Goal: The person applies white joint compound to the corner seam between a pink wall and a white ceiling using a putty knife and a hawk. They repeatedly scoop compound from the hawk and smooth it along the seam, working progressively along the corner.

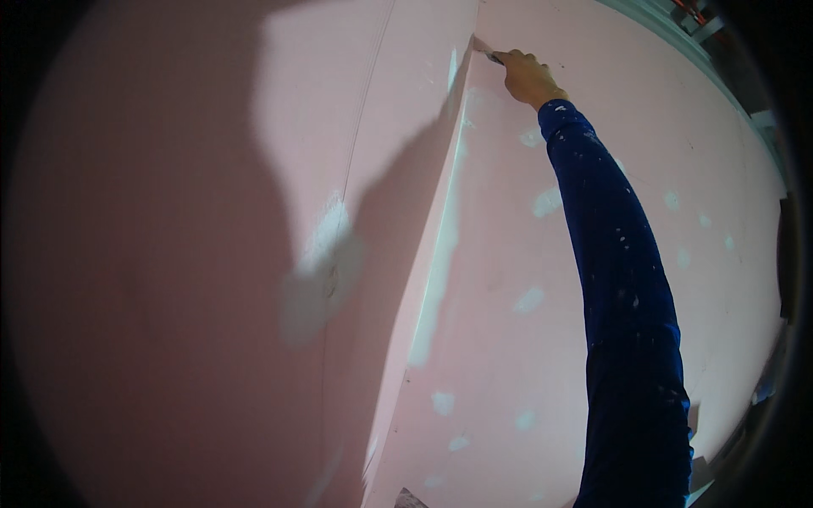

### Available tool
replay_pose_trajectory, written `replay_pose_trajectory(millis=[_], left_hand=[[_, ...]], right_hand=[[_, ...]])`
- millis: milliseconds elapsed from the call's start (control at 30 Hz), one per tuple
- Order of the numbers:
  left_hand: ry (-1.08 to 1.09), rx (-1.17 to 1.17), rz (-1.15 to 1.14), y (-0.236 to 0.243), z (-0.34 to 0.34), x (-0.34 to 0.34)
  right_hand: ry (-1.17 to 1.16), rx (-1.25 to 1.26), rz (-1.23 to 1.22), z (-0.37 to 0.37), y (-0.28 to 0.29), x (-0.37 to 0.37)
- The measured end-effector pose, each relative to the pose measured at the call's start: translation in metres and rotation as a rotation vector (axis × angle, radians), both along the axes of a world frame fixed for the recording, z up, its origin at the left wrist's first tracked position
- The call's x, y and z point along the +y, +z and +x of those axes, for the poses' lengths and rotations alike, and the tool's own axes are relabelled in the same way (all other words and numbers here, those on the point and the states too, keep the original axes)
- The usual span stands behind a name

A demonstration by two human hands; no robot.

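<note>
My right hand [531, 79] is raised high, its fingers closed round a putty knife [488, 52]. The knife's blade rests at the top of the inside corner where two pink drywall surfaces meet. Most of the handle is hidden in the hand. Below it, a pale strip of joint compound [443, 262] runs down the right side of the corner. A small white smear [452, 68] marks the left panel near the blade. My blue sleeve [622, 271], spotted with white, crosses the right-hand wall. My left hand is out of the picture.
Several pale filler patches [530, 299] dot the right wall [491, 339]. On the left wall [169, 254], a larger patch [326, 254] covers part of a vertical seam. Dark shadow lies over much of that wall. A greenish edge trim [677, 55] borders the upper right.
</note>
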State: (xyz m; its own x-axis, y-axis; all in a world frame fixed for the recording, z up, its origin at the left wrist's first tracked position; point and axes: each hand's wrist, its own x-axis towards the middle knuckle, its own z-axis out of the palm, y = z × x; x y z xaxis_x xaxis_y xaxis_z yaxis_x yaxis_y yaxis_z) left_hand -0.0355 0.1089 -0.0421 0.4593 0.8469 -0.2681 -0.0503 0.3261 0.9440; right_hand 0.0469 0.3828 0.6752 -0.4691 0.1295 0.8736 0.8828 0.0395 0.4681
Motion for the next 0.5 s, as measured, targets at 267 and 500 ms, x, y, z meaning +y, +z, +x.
replay_pose_trajectory(millis=[267, 500], left_hand=[[-0.017, -0.011, 0.092, 0.040, -0.017, 0.024], [0.110, 0.054, 0.118, -0.069, -0.006, 0.071]], right_hand=[[-0.048, -0.049, 0.051, -0.031, 0.022, 0.028], [-0.133, -0.149, 0.221, -0.034, 0.021, 0.065]])
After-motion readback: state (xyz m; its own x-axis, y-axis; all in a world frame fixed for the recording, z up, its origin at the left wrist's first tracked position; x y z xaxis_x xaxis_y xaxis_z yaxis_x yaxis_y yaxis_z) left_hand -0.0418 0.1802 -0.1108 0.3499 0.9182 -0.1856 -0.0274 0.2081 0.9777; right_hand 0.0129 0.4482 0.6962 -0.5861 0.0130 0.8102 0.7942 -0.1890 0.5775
